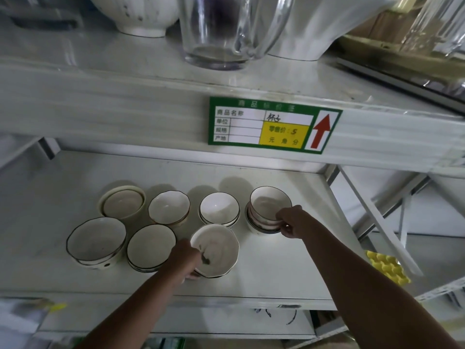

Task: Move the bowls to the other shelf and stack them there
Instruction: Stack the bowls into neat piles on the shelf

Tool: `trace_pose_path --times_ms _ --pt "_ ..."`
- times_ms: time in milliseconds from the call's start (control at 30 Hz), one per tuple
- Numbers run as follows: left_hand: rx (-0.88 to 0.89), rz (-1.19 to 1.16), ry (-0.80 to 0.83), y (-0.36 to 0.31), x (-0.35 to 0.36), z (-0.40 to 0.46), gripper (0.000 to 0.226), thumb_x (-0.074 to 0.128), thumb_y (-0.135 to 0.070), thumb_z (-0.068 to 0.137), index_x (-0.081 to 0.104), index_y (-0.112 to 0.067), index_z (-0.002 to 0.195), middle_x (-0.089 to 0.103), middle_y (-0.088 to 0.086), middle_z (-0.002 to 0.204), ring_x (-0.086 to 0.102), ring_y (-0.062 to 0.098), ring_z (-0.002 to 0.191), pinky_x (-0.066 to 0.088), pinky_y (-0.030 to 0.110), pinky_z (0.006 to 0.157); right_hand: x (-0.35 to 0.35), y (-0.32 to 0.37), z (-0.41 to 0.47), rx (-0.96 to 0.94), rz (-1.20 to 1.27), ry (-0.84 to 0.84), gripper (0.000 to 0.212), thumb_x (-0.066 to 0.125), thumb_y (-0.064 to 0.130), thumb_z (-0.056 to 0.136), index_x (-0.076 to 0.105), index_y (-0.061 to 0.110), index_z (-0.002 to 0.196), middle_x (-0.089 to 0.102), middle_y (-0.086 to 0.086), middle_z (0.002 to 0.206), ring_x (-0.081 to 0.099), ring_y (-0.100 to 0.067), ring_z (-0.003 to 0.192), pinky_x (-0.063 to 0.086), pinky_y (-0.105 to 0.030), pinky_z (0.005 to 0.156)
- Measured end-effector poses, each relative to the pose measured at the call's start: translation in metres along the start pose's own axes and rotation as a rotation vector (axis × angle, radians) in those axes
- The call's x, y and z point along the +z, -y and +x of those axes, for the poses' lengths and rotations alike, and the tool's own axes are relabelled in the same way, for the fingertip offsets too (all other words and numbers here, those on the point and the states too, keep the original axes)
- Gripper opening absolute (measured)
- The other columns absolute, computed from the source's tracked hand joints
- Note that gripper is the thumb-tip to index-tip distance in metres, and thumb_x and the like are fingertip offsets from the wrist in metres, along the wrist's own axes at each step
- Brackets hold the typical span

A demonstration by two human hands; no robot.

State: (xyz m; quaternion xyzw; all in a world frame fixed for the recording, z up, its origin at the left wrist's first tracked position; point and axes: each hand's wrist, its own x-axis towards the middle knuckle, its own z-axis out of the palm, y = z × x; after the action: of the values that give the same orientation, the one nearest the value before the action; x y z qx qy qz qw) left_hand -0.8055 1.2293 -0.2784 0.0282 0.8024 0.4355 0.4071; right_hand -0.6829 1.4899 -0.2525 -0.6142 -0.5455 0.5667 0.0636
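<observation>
Several white bowls with dark rims stand in two rows on the lower white shelf [276, 280]. My left hand [186, 260] grips the left rim of the front right bowl [219, 250], thumb inside it. My right hand [292, 221] grips the right side of a short stack of bowls [266, 210] at the back right. In the back row stand a flat-rimmed bowl [123, 204], a wavy-rimmed bowl [168, 207] and a small stack [219, 209]. A large bowl [97, 241] and a second one [151, 248] sit front left.
The upper shelf edge [125, 109] carries a green price label [274, 124]. On it stand a glass vase [226, 31], a white bowl [141, 16] and more glassware [432, 23] at the right. A slanted shelf brace [377, 220] and a yellow tray [387, 268] lie at the right.
</observation>
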Motion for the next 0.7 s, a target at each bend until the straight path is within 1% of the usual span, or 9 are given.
trace_pose_path --times_ms 67,200,300,400,467,567,633,700 --pt "-0.002 -0.006 0.005 0.0 0.0 0.001 0.046 0.042 0.009 0.083 0.045 -0.006 0.126 0.048 0.019 0.128 0.06 0.044 0.104 0.06 0.052 0.065 0.001 0.002 0.002 -0.008 -0.013 -0.014 0.053 0.059 0.001 0.088 0.036 0.011 0.134 0.045 -0.009 0.088 0.047 -0.018 0.069 0.047 -0.023 0.047" --pt "-0.002 -0.005 0.016 -0.001 0.0 0.001 0.044 0.042 0.008 0.084 0.046 -0.006 0.125 0.048 0.02 0.128 0.06 0.046 0.103 0.059 0.051 0.063 0.001 0.002 0.003 -0.012 0.001 -0.035 0.052 0.057 0.001 0.087 0.038 0.01 0.134 0.044 -0.008 0.086 0.044 -0.017 0.068 0.046 -0.022 0.047" --pt "0.012 -0.012 0.017 -0.001 0.0 0.002 0.041 0.045 0.006 0.084 0.047 -0.006 0.123 0.05 0.02 0.126 0.061 0.045 0.101 0.059 0.049 0.06 -0.001 -0.002 0.007 -0.006 0.038 -0.018 0.052 0.059 0.002 0.085 0.041 0.007 0.133 0.043 -0.008 0.085 0.043 -0.016 0.066 0.046 -0.018 0.042" --pt "0.019 -0.016 0.02 -0.001 0.0 0.001 0.038 0.047 0.004 0.084 0.047 -0.007 0.121 0.05 0.019 0.125 0.061 0.045 0.101 0.06 0.048 0.059 -0.002 -0.005 0.013 0.009 0.076 0.002 0.053 0.059 0.001 0.084 0.045 0.004 0.136 0.043 -0.008 0.083 0.043 -0.017 0.064 0.047 -0.019 0.041" --pt "0.017 -0.023 0.028 0.0 -0.001 0.001 0.035 0.047 0.004 0.084 0.047 -0.008 0.117 0.05 0.019 0.125 0.062 0.045 0.099 0.06 0.05 0.059 -0.002 -0.006 0.016 0.015 0.104 0.017 0.054 0.057 -0.001 0.084 0.046 0.003 0.137 0.045 -0.01 0.086 0.044 -0.017 0.065 0.048 -0.019 0.042" --pt "0.018 -0.024 0.031 -0.001 -0.001 -0.001 0.03 0.045 0.004 0.085 0.046 -0.01 0.111 0.049 0.019 0.124 0.062 0.045 0.098 0.059 0.045 0.053 -0.002 -0.006 0.015 0.015 0.115 0.017 0.057 0.058 -0.001 0.082 0.046 0.005 0.137 0.046 -0.01 0.089 0.046 -0.018 0.067 0.046 -0.019 0.041" --pt "0.019 -0.023 0.036 -0.001 -0.001 -0.001 0.031 0.044 0.003 0.085 0.047 -0.009 0.113 0.05 0.019 0.125 0.063 0.045 0.096 0.058 0.042 0.048 -0.003 -0.004 0.009 0.012 0.132 0.017 0.06 0.066 0.004 0.08 0.046 0.006 0.136 0.045 -0.009 0.086 0.045 -0.017 0.066 0.045 -0.018 0.041" --pt "0.015 -0.022 0.035 -0.001 -0.001 -0.001 0.034 0.046 0.004 0.084 0.049 -0.007 0.117 0.051 0.021 0.125 0.064 0.046 0.094 0.059 0.044 0.049 -0.006 -0.002 0.0 0.015 0.164 -0.005 0.061 0.075 0.018 0.079 0.044 0.008 0.131 0.041 -0.006 0.082 0.041 -0.017 0.065 0.043 -0.02 0.043"
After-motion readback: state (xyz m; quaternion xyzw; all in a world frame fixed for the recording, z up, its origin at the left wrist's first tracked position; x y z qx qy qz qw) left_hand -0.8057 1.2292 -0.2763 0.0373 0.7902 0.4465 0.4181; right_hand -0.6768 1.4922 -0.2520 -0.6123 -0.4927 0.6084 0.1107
